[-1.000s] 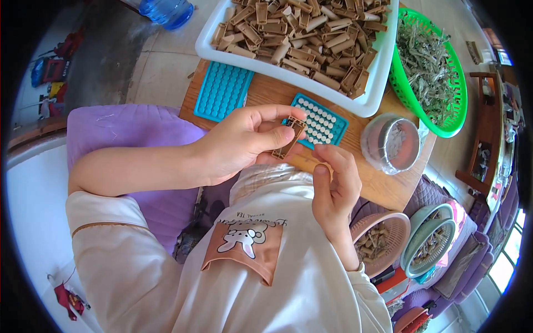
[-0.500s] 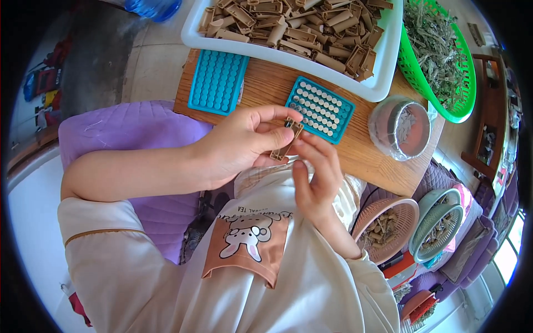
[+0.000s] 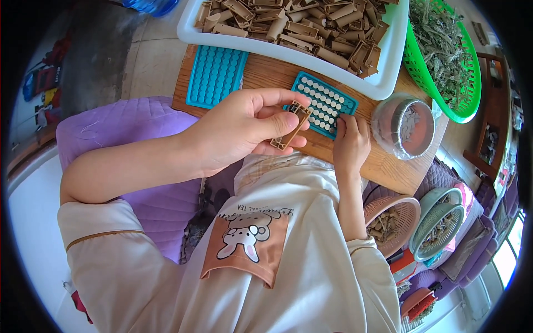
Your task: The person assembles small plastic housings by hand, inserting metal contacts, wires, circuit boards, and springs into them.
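Note:
My left hand (image 3: 239, 125) is closed on a small brown plastic casing (image 3: 287, 135), long and narrow, gripped between thumb and fingers with its hollow side showing. Some small dark parts sit inside the casing, too small to make out. At the lower right edge of a teal tray (image 3: 350, 104) is my right hand (image 3: 353, 147), thumb and fingertips brought together. Whatever may be between those fingertips is hidden. Rows of small white discs (image 3: 325, 101) fill much of that tray. A second teal tray (image 3: 214, 77) with rows of round teal shapes lies farther left.
Brown casings (image 3: 300, 28) fill a white tub (image 3: 383, 89) along the table's far side. A green basket (image 3: 472, 83) holds greyish pieces. Nearby stands a round plastic-wrapped container (image 3: 383, 136). Pink (image 3: 408, 208) and pale green baskets (image 3: 452, 227) stand right of the wooden table (image 3: 388, 175).
My right hand has left the casing and moved right to the edge of the disc tray. My left hand still holds the casing, now turned slightly.

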A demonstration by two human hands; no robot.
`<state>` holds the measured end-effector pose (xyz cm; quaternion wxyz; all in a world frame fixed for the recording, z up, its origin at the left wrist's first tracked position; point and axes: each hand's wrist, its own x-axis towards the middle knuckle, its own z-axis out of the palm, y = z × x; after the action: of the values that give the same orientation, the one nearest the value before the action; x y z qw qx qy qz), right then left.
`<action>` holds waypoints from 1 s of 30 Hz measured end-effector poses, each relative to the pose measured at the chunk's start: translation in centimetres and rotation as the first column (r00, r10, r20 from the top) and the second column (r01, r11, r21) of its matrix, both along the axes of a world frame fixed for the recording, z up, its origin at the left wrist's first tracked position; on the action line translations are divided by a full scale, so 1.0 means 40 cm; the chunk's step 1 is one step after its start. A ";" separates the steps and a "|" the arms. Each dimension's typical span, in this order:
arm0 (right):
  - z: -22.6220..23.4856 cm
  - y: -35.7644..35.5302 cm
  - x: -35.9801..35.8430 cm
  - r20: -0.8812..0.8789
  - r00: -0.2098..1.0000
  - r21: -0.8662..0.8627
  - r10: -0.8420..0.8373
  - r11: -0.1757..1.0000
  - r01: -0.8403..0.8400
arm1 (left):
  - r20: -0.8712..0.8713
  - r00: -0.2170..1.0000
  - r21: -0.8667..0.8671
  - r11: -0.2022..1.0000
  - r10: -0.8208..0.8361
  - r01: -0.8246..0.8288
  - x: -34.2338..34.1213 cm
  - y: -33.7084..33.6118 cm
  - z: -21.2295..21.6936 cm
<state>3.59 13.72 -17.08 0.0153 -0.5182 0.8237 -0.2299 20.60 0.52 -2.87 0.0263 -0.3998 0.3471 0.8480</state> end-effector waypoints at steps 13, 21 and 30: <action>0.211 -0.062 0.179 0.310 0.919 -0.643 0.243 0.765 0.015 | -0.122 0.977 -0.329 0.936 -0.174 0.125 0.012 0.020 -0.014; 0.196 -0.045 0.182 0.306 0.918 -0.635 0.254 0.773 -0.002 | -0.116 0.978 -0.294 0.946 -0.176 0.135 0.013 0.029 -0.020; 0.168 -0.018 0.133 0.338 0.798 -0.526 0.499 0.803 -0.280 | 0.097 0.983 0.021 0.988 -0.155 0.154 0.016 0.018 -0.023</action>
<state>8.93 13.02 -10.35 0.1383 -0.5999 0.5906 -0.5218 21.24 1.23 -3.78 0.1118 -0.4127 0.3695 0.8250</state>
